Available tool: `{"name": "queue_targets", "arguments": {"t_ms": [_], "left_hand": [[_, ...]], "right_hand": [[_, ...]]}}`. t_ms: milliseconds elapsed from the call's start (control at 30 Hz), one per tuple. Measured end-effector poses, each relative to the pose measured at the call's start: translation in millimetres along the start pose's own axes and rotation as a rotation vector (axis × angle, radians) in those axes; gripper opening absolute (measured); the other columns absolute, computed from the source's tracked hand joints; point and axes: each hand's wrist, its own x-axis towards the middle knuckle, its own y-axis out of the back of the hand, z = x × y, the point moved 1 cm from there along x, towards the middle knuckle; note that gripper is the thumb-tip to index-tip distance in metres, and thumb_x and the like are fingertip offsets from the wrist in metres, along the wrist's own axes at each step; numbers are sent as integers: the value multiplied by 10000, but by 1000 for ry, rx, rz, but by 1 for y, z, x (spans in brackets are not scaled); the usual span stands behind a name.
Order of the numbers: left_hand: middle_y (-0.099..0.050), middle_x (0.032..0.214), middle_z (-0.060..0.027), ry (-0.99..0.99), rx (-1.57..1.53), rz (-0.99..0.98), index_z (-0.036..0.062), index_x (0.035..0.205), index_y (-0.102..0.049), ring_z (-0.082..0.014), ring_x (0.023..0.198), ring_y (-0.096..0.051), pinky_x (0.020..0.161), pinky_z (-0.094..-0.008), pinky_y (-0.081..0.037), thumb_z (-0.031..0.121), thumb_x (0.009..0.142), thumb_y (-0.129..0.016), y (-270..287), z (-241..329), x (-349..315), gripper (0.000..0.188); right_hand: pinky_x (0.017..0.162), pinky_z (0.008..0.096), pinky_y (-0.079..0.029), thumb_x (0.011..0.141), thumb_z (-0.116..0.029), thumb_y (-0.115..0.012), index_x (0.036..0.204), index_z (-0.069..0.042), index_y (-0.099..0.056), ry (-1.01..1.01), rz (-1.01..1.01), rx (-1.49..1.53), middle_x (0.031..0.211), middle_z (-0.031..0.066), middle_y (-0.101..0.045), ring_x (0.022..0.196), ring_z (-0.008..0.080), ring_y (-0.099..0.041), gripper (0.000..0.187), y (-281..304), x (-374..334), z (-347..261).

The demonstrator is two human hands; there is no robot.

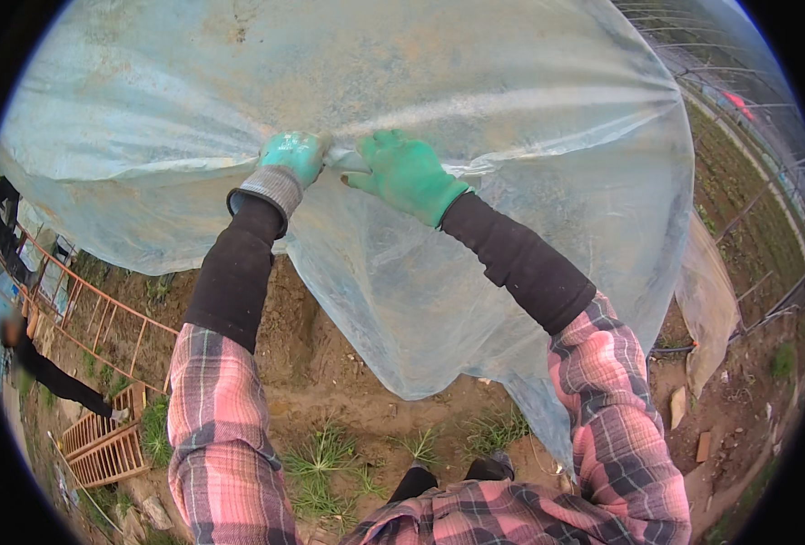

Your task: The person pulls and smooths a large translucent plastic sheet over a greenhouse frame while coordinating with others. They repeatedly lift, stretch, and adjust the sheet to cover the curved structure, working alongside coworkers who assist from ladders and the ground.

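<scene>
Gripping a gathered fold of the cloudy plastic sheet point(557, 236) in the left hand point(295, 156), green-gloved and curled into a fist, back uppermost. Meeting the same fold just beside with the right hand point(402, 177), fingers together and pointing left, thumb set apart below; cannot tell whether pinching the fold or merely touching it. Directly ahead of both hands, and hanging below toward the feet, the spread of that sheet, with the fold's long ridge running crosswise, left to right, and climbing slightly at the right; nearer to the left hand, judging by the closed grip. Stretched forward in pink plaid sleeves point(225, 427) and dark cuffs point(529, 268), converging on the ridge, steeper on the left, slanting inward on the right. Farther out, bare soil point(302, 363) and grass tufts point(321, 459); at left, an orange frame point(112, 302), a slatted wooden piece point(104, 450) and another person's dark sleeve point(62, 377)
</scene>
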Motion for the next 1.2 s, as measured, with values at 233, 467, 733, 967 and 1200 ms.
{"name": "queue_targets", "arguments": {"t_ms": [233,467,733,967,1200], "left_hand": [[-680,873,-138,192,103,-169,106,980,-583,-323,870,-654,726,-454,-502,169,745,-683,-21,-35,-38,263],[-688,948,-102,277,206,-178,146,978,-640,-287,915,-665,767,-420,-522,168,781,-637,-13,-60,-56,198],[-691,978,-102,382,276,-250,176,945,-676,-286,931,-663,790,-429,-516,195,800,-597,-25,-73,-76,166],[-696,917,-111,455,289,-156,185,917,-703,-298,909,-667,791,-435,-516,216,793,-613,-36,-76,-64,157],[-693,939,-111,475,296,-165,176,893,-712,-297,922,-659,816,-420,-506,205,802,-610,-45,-86,-73,139]], "right_hand": [[731,387,-496,820,-323,-682,958,-52,-606,111,724,-45,898,97,-624,835,287,-602,314,140,-3,53],[1024,430,-372,825,-741,-415,1353,-42,-463,-277,322,-254,1333,203,-501,1223,349,-478,878,235,2,221],[775,402,-478,773,-623,-598,1014,-36,-636,-193,311,-77,914,127,-667,877,292,-634,636,209,-24,194],[724,389,-483,761,-601,-620,885,-44,-620,-153,440,-118,832,111,-650,790,274,-634,570,199,-31,197],[712,380,-476,762,-601,-614,839,-55,-600,-146,510,-103,791,101,-640,763,263,-630,551,196,-31,191]]}}
